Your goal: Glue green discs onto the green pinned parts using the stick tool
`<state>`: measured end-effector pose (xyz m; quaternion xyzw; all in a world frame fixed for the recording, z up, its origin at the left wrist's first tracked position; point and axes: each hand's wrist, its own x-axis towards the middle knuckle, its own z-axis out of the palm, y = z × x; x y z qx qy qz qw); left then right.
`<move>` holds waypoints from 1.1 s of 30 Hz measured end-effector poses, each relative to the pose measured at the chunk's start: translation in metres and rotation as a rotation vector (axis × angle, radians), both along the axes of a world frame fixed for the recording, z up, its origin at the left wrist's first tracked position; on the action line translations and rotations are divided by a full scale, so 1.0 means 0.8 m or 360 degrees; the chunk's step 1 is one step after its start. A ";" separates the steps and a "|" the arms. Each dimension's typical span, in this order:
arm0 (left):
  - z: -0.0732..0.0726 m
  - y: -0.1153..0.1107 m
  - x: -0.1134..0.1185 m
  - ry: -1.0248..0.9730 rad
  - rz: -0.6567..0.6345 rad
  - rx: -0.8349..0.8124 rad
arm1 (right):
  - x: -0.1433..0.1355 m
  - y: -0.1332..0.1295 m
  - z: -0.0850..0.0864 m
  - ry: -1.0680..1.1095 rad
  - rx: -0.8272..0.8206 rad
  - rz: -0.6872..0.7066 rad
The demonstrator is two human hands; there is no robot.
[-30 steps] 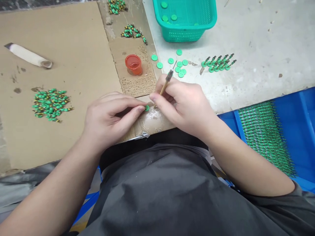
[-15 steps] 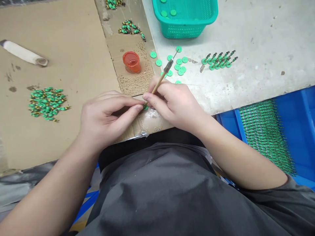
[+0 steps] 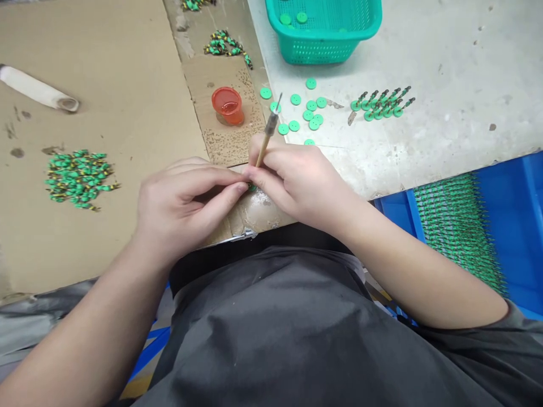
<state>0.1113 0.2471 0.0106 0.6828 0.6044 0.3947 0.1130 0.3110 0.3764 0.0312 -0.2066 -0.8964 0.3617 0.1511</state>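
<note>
At the near edge of the table, my left hand (image 3: 190,203) is closed in a pinch on a small green piece (image 3: 253,187), mostly hidden by the fingertips. My right hand (image 3: 301,175) meets it there, fingers wrapped round a thin brush (image 3: 266,142) with a wooden handle. The brush's dark, fine tip points up and away from me. Whether the right fingertips also touch the green piece I cannot tell. Just beyond the hands lie several loose green button-like discs (image 3: 311,105). A red cup (image 3: 229,106) holding liquid stands on cardboard ahead of my left hand.
A green basket (image 3: 322,48) with a few discs stands at the back. To the right, discs with dark upright figures (image 3: 382,104) form rows. Green-and-yellow pieces (image 3: 80,180) are heaped at left, near a white tube (image 3: 38,87). Below right, a blue bin (image 3: 513,226) holds many green pieces.
The brush has swung more upright in my right hand, its tip moving left. The green piece is more covered by my fingers. My left hand has barely moved.
</note>
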 end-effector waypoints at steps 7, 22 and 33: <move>-0.004 0.001 -0.004 0.0023 -0.0062 0.0100 | 0.000 -0.008 -0.007 0.0157 0.0007 0.0007; 0.002 0.001 0.003 0.0376 0.0040 0.0008 | 0.021 -0.006 -0.022 0.0271 -0.0025 -0.0205; -0.002 0.002 0.000 0.0379 -0.0003 -0.0001 | 0.012 0.000 -0.020 0.0291 -0.0024 -0.0033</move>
